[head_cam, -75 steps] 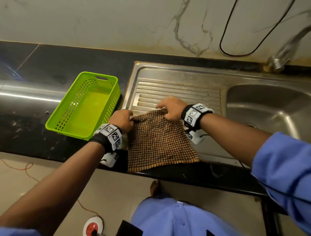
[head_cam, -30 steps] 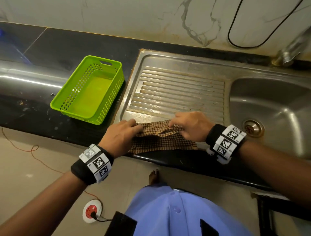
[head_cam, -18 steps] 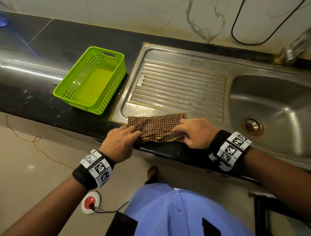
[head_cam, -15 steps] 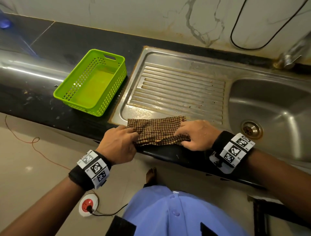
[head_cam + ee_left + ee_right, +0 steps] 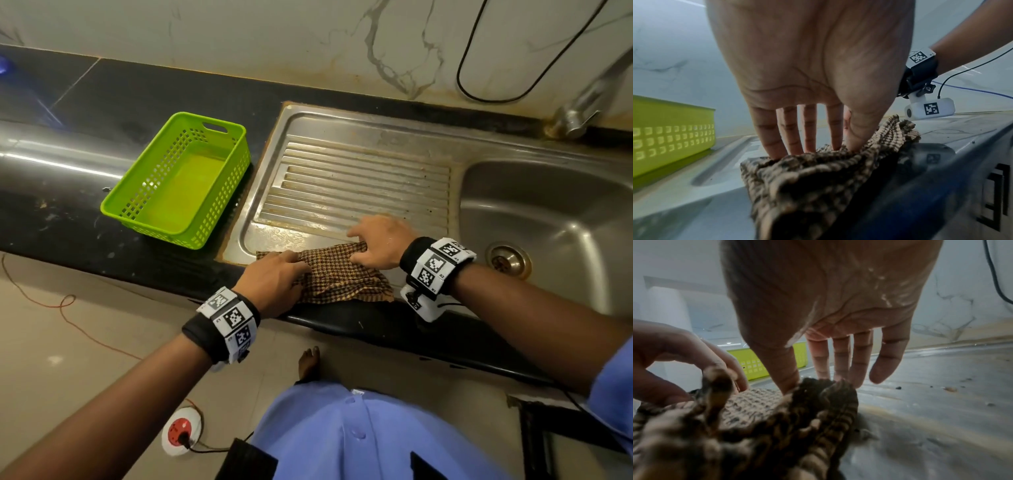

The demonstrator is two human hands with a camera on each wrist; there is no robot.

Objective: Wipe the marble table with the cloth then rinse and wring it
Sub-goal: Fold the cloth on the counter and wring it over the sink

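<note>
A brown checked cloth (image 5: 339,277) lies bunched on the front lip of the steel drainboard (image 5: 359,181), its near edge over the black marble counter (image 5: 68,222). My left hand (image 5: 294,263) pinches a fold at the cloth's left end; the same hand (image 5: 694,361) shows in the right wrist view with a ridge of cloth (image 5: 756,426) raised between thumb and finger. At the far right corner my right hand (image 5: 358,241) holds the cloth between thumb and fingers. In the left wrist view the left fingers (image 5: 807,138) point down onto the cloth (image 5: 807,178).
A green plastic basket (image 5: 137,178) stands on the counter left of the drainboard. The sink basin (image 5: 548,212) with its drain (image 5: 508,260) lies to the right, a tap (image 5: 582,102) behind it. A black cable (image 5: 496,96) hangs on the marble wall. The counter's front edge runs just below the cloth.
The cloth, spread flat and hanging over the counter edge earlier, has been folded and gathered into a small bundle. Both hands stayed on it and have shifted slightly right.
</note>
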